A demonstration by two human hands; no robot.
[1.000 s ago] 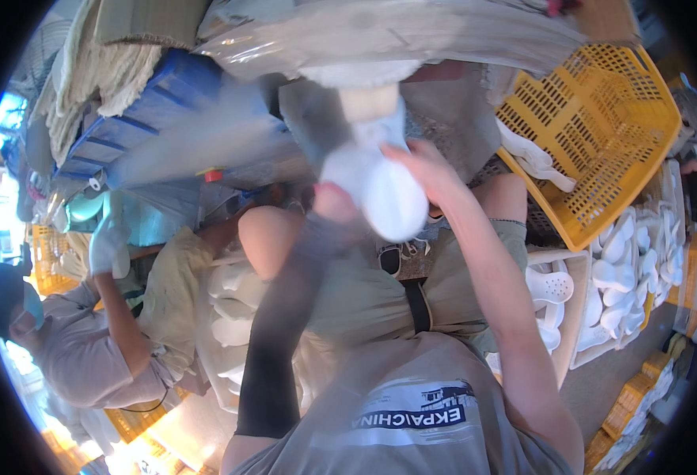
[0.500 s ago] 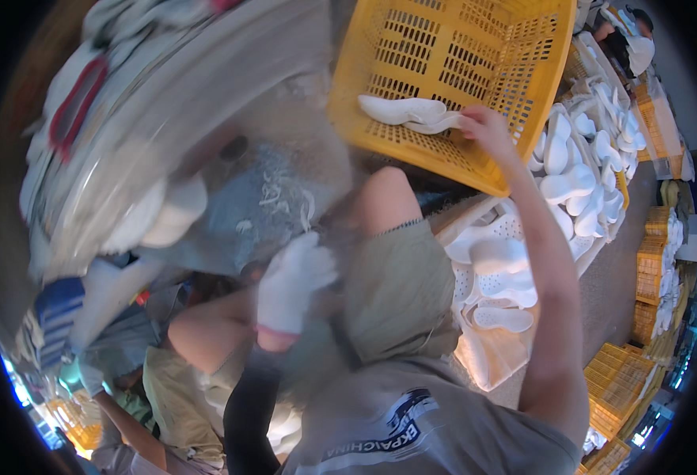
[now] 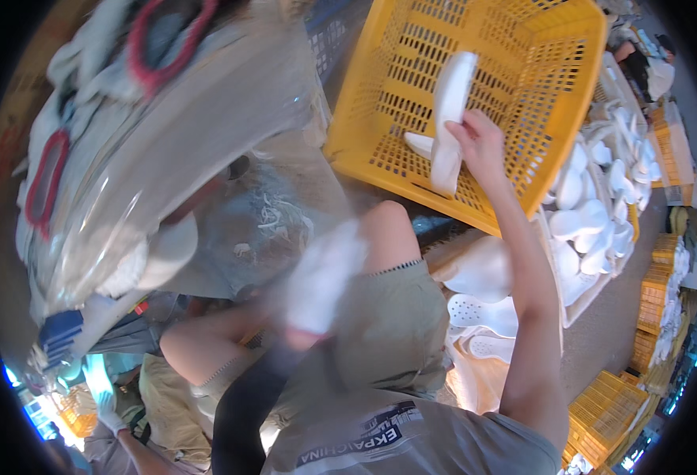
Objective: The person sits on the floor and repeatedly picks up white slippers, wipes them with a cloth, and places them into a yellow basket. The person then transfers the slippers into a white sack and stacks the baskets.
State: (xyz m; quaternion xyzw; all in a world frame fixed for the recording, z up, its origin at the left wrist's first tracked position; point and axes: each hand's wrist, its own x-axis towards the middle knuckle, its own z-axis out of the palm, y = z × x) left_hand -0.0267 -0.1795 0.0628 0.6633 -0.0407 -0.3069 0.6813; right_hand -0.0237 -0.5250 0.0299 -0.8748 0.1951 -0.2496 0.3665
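Note:
My right hand point(image 3: 481, 146), bare, pinches a long white insole point(image 3: 452, 99) between thumb and fingers and holds it on edge inside a yellow slotted crate point(image 3: 350, 127). Partly behind it, a second white insole point(image 3: 418, 143) lies on the crate's bottom. My left hand point(image 3: 326, 277), in a white glove, hovers over my lap, below and left of the crate. Motion smears its fingers, so their state and anything in them cannot be made out.
White insoles point(image 3: 582, 222) fill a container right of the crate, with perforated ones point(image 3: 483, 313) beside my knee. Clear plastic sheeting point(image 3: 198, 150) bulges at the left, near white scraps point(image 3: 271, 215). Another person's gloved hand point(image 3: 107, 404) is at lower left. Yellow crates point(image 3: 605, 416) stand at lower right.
My right hand has lifted one insole off the crate bottom and turned it upright. My gloved left hand has shifted slightly right. The whole view has swung a little.

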